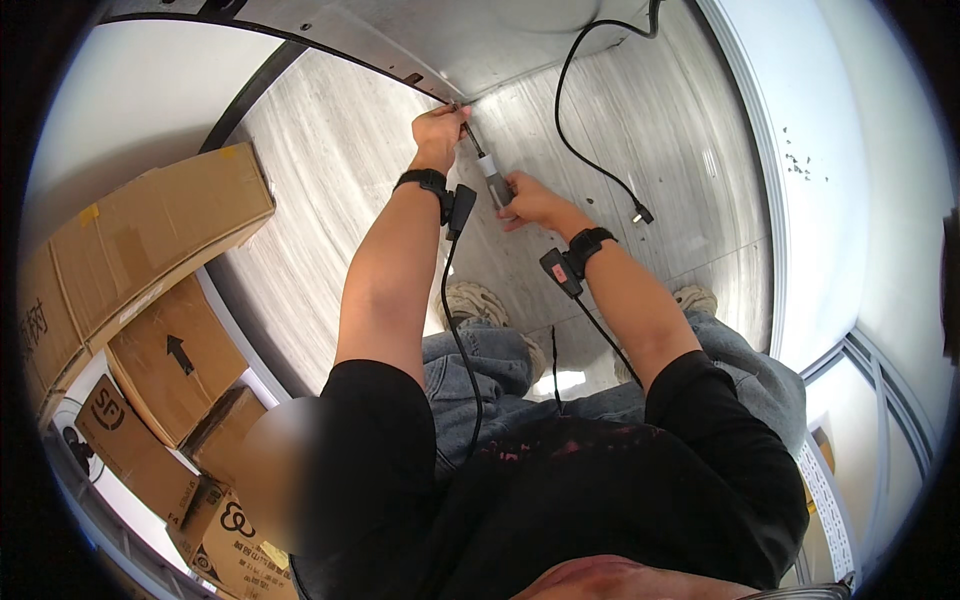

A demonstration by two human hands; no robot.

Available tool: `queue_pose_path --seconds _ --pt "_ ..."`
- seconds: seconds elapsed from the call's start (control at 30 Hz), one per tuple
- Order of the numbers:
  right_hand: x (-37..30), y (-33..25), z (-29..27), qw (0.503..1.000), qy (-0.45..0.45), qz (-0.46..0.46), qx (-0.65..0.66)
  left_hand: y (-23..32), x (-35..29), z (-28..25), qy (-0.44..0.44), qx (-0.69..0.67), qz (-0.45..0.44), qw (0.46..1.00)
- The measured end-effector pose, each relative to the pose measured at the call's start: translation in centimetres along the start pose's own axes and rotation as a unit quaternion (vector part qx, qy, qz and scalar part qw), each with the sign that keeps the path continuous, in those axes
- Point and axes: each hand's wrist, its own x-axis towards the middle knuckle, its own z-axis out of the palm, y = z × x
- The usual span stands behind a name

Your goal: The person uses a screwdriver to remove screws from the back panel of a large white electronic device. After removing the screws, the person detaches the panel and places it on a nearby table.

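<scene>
My right hand [533, 203] is closed around the handle of a screwdriver [490, 172] with a grey-and-white grip. Its dark shaft slants up and away to the bottom corner of a large grey metal cabinet [400, 45]. At that corner my left hand [438, 130] has its fingers drawn together beside the screwdriver's tip. What those fingers pinch, if anything, is too small to tell. The tip itself is hard to see against the cabinet's edge.
A black power cord [567, 120] curves over the grey wood-look floor [320, 150], its plug [641, 214] lying at right. Cardboard boxes [160, 215] are stacked at left. A white wall panel [790, 120] borders the right. Cables hang from both wrist straps.
</scene>
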Motion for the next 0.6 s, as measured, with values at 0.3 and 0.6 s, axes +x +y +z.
queue_pose_path --seconds 0.3,0.6 --pt "-1.4 -2.7 0.6 0.996 -0.017 0.04 -0.078 -0.2 0.1 -0.3 -0.009 -0.01 0.01 1.0" --pt "-1.6 -2.2 1.1 0.996 0.013 0.022 -0.086 0.2 -0.4 -0.2 -0.011 -0.009 0.002 1.0"
